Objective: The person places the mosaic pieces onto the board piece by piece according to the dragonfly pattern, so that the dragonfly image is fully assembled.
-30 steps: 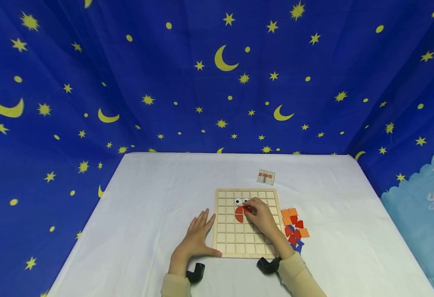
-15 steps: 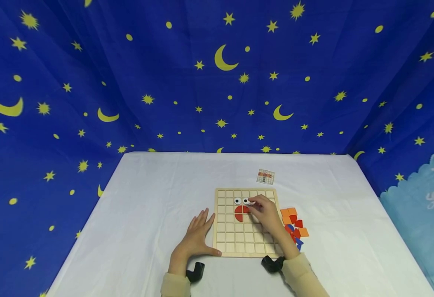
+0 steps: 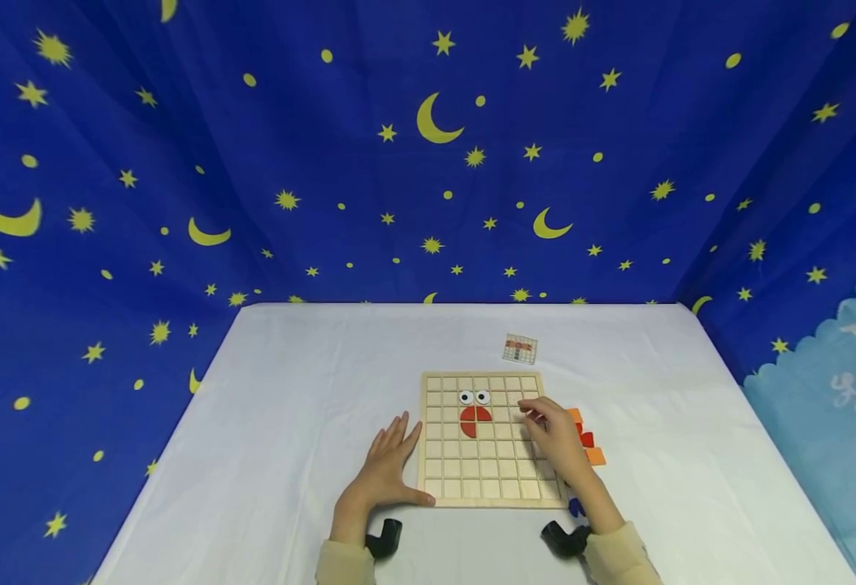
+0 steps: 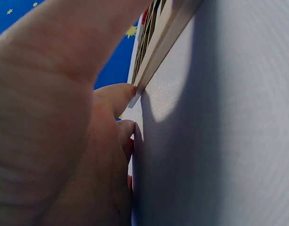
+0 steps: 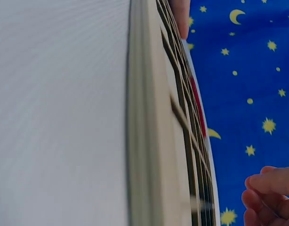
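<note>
A wooden grid board (image 3: 489, 469) lies on the white table. On it sit two round eye pieces (image 3: 466, 397) side by side, and three red quarter-circle pieces (image 3: 483, 414) just below them. My left hand (image 3: 384, 467) spreads along the board's left side, thumb at the bottom left corner; in the left wrist view its finger (image 4: 117, 96) touches the board's edge (image 4: 156, 59). Over the board's right side hovers my right hand (image 3: 555, 439), fingers loosely bent. Nothing shows between these fingers (image 5: 269, 183) in the right wrist view.
Orange squares (image 3: 596, 457) and red pieces (image 3: 587, 439) lie right of the board, partly hidden by the right hand and forearm. A blue piece (image 3: 576, 508) is near the bottom right corner. Behind the board lies a small pattern card (image 3: 520, 348). A blue star-printed curtain (image 3: 340, 162) surrounds the table.
My right hand has drawn back to the right from the red pieces, uncovering the right eye piece and the upper right red piece. The left hand stays put.
</note>
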The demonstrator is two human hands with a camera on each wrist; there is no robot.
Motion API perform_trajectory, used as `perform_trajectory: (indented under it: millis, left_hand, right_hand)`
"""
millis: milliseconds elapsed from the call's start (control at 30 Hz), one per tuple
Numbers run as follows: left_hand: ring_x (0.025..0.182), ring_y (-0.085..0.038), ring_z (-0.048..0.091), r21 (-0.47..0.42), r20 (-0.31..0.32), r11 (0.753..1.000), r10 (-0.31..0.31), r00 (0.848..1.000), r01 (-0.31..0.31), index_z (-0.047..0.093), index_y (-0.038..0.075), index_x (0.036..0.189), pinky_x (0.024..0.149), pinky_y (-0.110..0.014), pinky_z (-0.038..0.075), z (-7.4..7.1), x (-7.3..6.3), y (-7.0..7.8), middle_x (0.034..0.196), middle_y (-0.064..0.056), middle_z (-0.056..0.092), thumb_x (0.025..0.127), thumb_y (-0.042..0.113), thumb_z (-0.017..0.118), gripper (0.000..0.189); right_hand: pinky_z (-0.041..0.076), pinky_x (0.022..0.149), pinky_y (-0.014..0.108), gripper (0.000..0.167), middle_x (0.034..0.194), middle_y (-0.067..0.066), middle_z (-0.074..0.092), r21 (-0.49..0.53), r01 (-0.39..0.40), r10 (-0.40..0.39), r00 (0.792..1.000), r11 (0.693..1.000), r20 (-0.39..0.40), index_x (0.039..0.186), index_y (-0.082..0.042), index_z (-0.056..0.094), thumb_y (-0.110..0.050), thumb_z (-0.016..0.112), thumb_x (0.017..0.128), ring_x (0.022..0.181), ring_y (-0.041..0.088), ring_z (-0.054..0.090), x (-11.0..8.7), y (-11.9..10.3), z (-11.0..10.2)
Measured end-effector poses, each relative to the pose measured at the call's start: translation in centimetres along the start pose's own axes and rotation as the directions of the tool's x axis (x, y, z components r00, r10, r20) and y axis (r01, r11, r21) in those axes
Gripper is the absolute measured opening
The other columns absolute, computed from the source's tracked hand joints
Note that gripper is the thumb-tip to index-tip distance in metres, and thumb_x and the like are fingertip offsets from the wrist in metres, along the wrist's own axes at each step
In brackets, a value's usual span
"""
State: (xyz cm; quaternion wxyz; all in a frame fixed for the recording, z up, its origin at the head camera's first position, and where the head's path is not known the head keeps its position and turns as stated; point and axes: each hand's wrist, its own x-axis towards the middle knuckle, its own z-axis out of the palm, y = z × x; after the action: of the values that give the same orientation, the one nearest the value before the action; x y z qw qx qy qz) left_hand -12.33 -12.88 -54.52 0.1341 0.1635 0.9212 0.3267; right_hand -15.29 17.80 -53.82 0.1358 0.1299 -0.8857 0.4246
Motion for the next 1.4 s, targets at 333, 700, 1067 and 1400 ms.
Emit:
perform_trajectory:
  millis: [333,700,1067,1400]
  left_hand:
    - [0.149,-0.037,0.007,-0.025,0.001,1.0,-0.009,1.0,0.009,0.025,0.008,0.151,0.121,-0.055,0.005,0.1,-0.1,-0.3,0.16,-0.02,0.01,0.053,0.047,0.088,0.123]
    - [0.149,-0.037,0.006,-0.017,0.012,1.0,-0.01,1.0,0.011,0.024,0.009,0.151,0.121,-0.055,0.004,0.1,0.0,-0.2,0.16,-0.019,0.01,0.054,0.047,0.088,0.122]
    - [0.149,-0.037,0.007,-0.008,0.01,1.0,-0.006,1.0,0.006,0.025,0.008,0.151,0.12,-0.055,0.006,0.2,0.3,-0.2,0.16,-0.019,0.01,0.053,0.048,0.088,0.123]
    - [0.149,-0.037,0.007,-0.002,0.015,1.0,-0.022,1.0,0.023,0.024,0.007,0.151,0.121,-0.055,0.005,0.1,0.1,0.1,0.16,-0.02,0.009,0.053,0.047,0.088,0.124]
  right_hand:
    - [0.056,0.07,0.032,0.037,0.093,0.012,0.069,-0.116,-0.124,0.113,0.989,0.985,-0.098,0.111,0.004,0.065,0.01,0.071,0.075,0.082,0.023,0.064,-1.8,2.8,-3.3]
    - [0.049,0.089,0.052,0.046,0.111,0.02,0.065,-0.164,-0.258,0.256,0.966,0.952,-0.034,0.122,0.003,0.059,-0.003,0.073,0.078,0.103,0.034,0.061,-2.7,4.8,-5.4]
    - [0.05,0.091,0.051,0.044,0.105,0.017,0.066,-0.158,-0.292,0.295,0.955,0.943,0.0,0.121,0.001,0.061,-0.005,0.074,0.079,0.1,0.031,0.061,-2.8,5.2,-5.2]
    - [0.052,0.087,0.051,0.038,0.102,0.016,0.064,-0.197,-0.222,0.229,0.973,0.955,0.013,0.114,0.003,0.064,-0.005,0.074,0.078,0.097,0.029,0.061,-2.8,5.2,-5.1]
